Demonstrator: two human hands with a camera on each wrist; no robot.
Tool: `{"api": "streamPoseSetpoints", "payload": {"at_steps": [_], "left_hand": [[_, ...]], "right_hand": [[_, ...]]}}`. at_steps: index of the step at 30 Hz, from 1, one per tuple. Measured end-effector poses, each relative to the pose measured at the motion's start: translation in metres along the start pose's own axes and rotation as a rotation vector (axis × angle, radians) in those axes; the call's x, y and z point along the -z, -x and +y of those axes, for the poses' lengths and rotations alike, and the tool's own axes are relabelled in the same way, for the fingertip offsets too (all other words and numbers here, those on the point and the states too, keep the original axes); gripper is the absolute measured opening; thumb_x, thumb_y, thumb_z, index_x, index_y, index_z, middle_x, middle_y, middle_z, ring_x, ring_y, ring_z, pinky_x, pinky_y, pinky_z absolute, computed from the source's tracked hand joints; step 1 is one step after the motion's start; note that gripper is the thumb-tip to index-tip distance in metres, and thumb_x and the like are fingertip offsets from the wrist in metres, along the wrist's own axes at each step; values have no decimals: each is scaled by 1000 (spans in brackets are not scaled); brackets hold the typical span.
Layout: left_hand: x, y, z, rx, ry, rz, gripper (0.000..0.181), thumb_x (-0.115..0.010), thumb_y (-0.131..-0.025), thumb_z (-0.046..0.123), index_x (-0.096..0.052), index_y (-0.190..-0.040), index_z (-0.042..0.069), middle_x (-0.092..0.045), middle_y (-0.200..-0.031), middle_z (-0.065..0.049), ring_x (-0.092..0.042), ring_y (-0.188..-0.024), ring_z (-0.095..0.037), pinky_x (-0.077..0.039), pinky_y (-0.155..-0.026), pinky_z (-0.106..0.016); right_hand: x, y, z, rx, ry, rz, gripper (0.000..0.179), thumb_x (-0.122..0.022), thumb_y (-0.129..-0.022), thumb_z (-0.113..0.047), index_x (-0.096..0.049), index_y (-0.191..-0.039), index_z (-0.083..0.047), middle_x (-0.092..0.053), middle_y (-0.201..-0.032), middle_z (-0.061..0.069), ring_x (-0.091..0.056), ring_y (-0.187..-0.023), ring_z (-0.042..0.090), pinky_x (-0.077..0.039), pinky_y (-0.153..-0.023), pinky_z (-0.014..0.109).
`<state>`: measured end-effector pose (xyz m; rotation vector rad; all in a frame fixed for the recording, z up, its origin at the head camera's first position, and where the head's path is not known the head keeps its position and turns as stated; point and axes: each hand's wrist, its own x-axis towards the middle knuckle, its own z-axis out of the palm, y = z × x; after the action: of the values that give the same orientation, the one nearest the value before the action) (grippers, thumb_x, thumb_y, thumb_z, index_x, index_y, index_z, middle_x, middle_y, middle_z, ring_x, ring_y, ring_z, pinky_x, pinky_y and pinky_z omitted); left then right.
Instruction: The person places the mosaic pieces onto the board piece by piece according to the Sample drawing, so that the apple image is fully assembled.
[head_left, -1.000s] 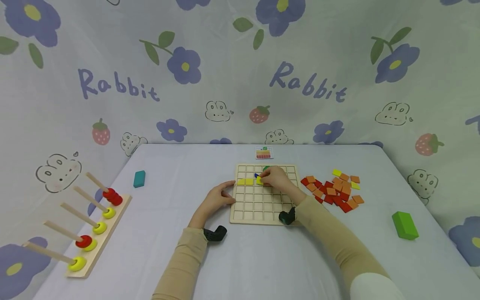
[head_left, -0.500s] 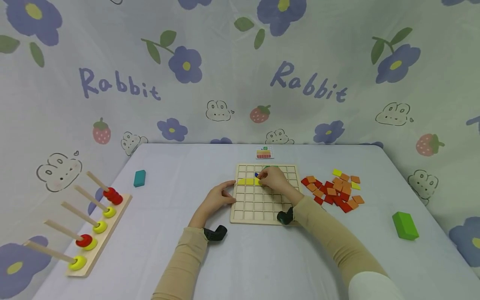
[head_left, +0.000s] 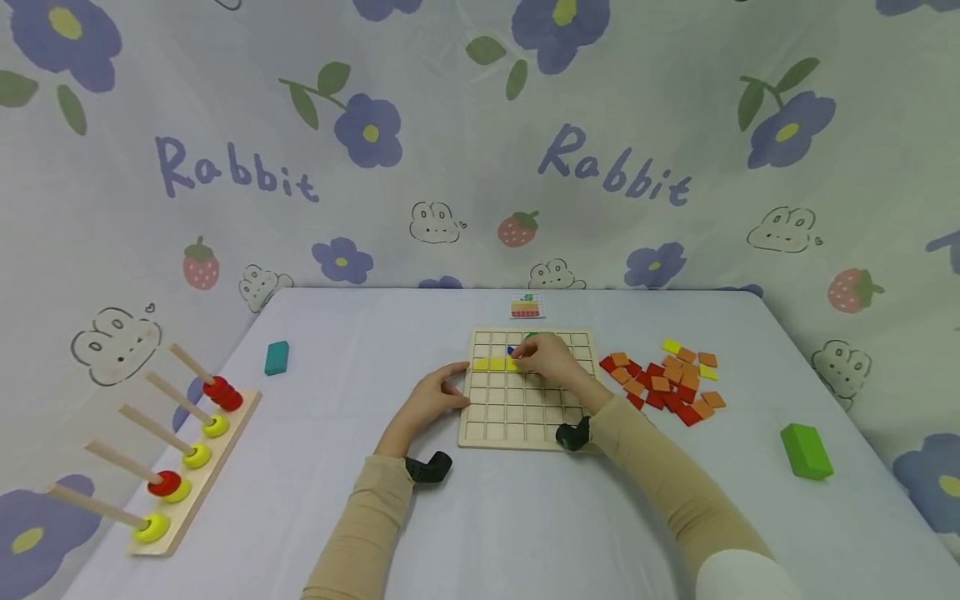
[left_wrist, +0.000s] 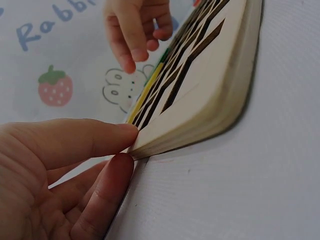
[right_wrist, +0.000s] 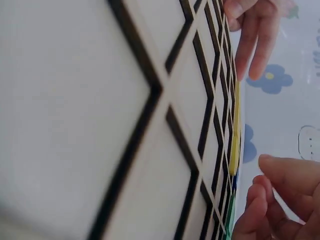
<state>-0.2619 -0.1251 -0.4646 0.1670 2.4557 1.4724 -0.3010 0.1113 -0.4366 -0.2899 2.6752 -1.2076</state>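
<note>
Left hand point(head_left: 432, 395) spread, touching gridded wooden board point(head_left: 517, 414); right hand point(head_left: 551, 359) parted, near yellow squares point(head_left: 492, 364).

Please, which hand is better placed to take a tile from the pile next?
Probably the right hand: it is over the grid board and nearer the loose tiles, while the left hand touches the board's left edge.

The tabletop point(head_left: 525, 517) is softly lit; in the dimmer right wrist view, the gridded board point(right_wrist: 60, 100) is blurred up close.
</note>
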Motion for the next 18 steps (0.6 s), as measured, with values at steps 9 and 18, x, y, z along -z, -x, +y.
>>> {"api": "streamPoseSetpoints", "payload": {"at_steps": [9,18], "left_hand": [[1,-1,0,4,-16,-1,67,-73,-75,8,-48,-136,18,-61,-82,-7,-53,-71,-16,-42,-61,-26],[0,-1,-1,5,-28,4,66,-73,-76,9,-47,-136,18,-60,-83,-7,-53,-72,-16,-42,-62,-26]], "right_hand": [[31,15,13,-21,-34,98,20,-66,-84,-13,-70,-102,-6,-61,-96,9,-54,-88,24,-44,-73,33],[70,36,45,-91,-140,172,28,-63,-87,-13,-64,-112,-1,-59,-105,15,-54,-94,27,-46,-76,35]]}}
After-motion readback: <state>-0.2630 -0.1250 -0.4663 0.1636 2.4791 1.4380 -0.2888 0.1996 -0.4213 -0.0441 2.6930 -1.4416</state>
